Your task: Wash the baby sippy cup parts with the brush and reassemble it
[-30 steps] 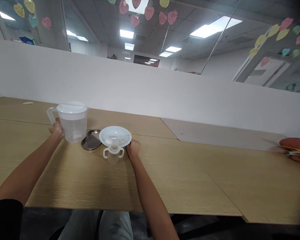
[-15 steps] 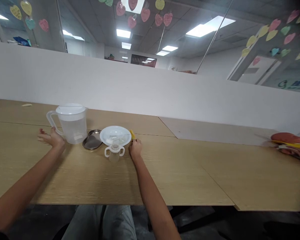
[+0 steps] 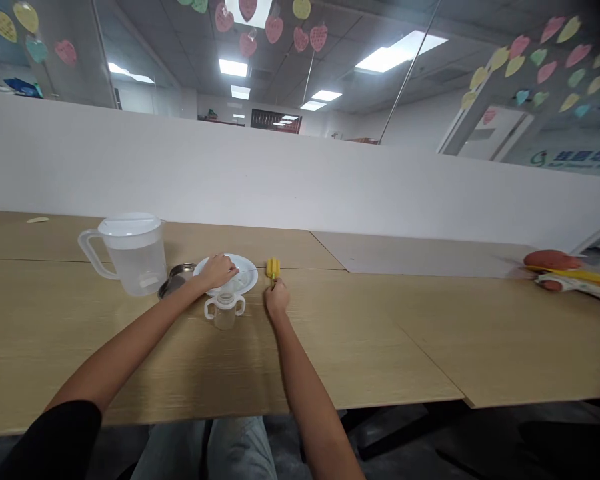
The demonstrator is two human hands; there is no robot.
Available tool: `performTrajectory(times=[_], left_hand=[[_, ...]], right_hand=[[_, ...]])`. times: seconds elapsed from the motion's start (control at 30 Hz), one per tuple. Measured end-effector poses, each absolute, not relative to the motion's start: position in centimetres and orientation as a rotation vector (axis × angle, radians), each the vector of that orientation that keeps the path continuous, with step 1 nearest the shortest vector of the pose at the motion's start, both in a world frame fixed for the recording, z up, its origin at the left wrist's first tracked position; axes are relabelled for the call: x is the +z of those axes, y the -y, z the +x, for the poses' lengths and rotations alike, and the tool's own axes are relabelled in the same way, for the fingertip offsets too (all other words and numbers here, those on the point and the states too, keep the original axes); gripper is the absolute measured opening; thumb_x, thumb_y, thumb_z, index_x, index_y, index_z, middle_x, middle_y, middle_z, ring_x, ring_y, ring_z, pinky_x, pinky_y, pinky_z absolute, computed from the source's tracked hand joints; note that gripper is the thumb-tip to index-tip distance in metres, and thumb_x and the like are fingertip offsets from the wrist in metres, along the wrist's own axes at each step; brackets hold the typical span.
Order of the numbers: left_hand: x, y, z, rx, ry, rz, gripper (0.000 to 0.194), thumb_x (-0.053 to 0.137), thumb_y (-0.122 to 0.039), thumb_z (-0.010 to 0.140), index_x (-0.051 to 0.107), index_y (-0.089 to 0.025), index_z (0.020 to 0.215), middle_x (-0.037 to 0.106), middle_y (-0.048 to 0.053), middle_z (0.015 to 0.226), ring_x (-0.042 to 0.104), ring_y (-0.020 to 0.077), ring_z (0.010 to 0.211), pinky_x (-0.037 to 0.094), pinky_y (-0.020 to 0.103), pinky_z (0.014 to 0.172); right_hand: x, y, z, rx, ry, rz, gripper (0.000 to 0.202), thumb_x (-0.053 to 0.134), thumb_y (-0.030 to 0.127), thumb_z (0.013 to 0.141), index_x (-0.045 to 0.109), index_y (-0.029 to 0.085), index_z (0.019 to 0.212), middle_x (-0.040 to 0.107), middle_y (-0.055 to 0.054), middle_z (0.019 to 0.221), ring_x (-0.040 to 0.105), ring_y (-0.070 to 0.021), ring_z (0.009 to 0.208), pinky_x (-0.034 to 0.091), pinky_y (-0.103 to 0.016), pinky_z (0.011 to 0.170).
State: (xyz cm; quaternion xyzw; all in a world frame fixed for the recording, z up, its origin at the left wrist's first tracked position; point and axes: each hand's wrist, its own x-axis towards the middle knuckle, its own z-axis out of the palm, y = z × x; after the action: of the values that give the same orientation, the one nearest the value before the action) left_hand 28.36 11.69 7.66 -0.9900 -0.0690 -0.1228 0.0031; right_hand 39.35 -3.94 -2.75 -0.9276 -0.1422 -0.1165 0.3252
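Now that we've left the pitcher [image 3: 137, 267], our left hand [image 3: 219, 271] is over the plate [image 3: 253, 270] (can't tell if it's gripping), so focus probably shifts there; the two-handled cup [image 3: 225, 313] is just in front, our right hand [image 3: 278, 297] clamped on the yellow brush [image 3: 273, 268] beside the plate.

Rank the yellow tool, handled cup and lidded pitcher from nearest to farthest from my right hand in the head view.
1. Yellow tool: in the right hand.
2. Handled cup: left of the hand.
3. Lidded pitcher: farther left, past the metal tray.
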Motion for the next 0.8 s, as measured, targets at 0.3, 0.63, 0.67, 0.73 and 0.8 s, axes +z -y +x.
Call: performTrajectory(times=[0.3, 0.63, 0.67, 0.73, 0.8], left_hand=[[4.7, -12.2, 32.8, -0.29, 0.39, -3.199, 0.024, 0.064, -0.039, 0.071, 0.072, -0.016, 0.067, 0.066, 0.018, 0.096, 0.05, 0.0376, 0.106, 0.034, 0.049, 0.089], [5.5, -14.4, 30.1, -0.731, 0.479, -3.392, 0.027, 0.046, -0.039, 0.084, 0.066, -0.021, 0.087, 0.07, 0.007, 0.097, 0.061, 0.024, 0.095, 0.04, 0.038, 0.088], [5.4, -14.5, 29.7, -0.806, 0.479, -3.402, 0.028, 0.044, -0.038, 0.085, 0.065, -0.021, 0.089, 0.07, 0.007, 0.097, 0.062, 0.0222, 0.094, 0.042, 0.036, 0.086], [5.0, -14.6, 29.1, -0.951, 0.477, -3.407, 0.029, 0.039, -0.037, 0.087, 0.062, -0.019, 0.093, 0.069, 0.007, 0.099, 0.062, 0.0197, 0.093, 0.044, 0.032, 0.084], [4.6, -14.6, 28.8, -1.189, 0.479, -3.425, 0.03, 0.038, -0.038, 0.088, 0.059, -0.018, 0.095, 0.069, 0.008, 0.097, 0.063, 0.0185, 0.091, 0.045, 0.03, 0.082]], right_hand=[[-2.7, 3.8, 39.3, -0.265, 0.38, -2.386, 0.035, 0.042, 0.011, 0.081, 0.061, 0.013, 0.111, 0.068, -0.012, 0.097, 0.064, -0.0201, 0.084, 0.044, -0.026, 0.07], [-0.3, 4.0, 38.2, -0.377, 0.277, -2.213, 0.033, 0.041, 0.021, 0.088, 0.059, 0.019, 0.116, 0.069, -0.008, 0.101, 0.064, -0.0189, 0.083, 0.041, -0.025, 0.069], [-0.2, 3.9, 37.9, -0.425, 0.324, -2.192, 0.034, 0.04, 0.023, 0.09, 0.059, 0.019, 0.117, 0.069, -0.007, 0.102, 0.064, -0.0183, 0.083, 0.041, -0.024, 0.069], [-0.2, 3.7, 37.3, -0.51, 0.467, -2.157, 0.035, 0.038, 0.025, 0.092, 0.06, 0.02, 0.119, 0.069, -0.007, 0.104, 0.064, -0.0168, 0.085, 0.042, -0.023, 0.072], [-0.4, 3.4, 36.9, -0.589, 0.655, -2.12, 0.035, 0.037, 0.026, 0.094, 0.061, 0.021, 0.118, 0.069, -0.006, 0.106, 0.064, -0.015, 0.088, 0.043, -0.022, 0.077]])
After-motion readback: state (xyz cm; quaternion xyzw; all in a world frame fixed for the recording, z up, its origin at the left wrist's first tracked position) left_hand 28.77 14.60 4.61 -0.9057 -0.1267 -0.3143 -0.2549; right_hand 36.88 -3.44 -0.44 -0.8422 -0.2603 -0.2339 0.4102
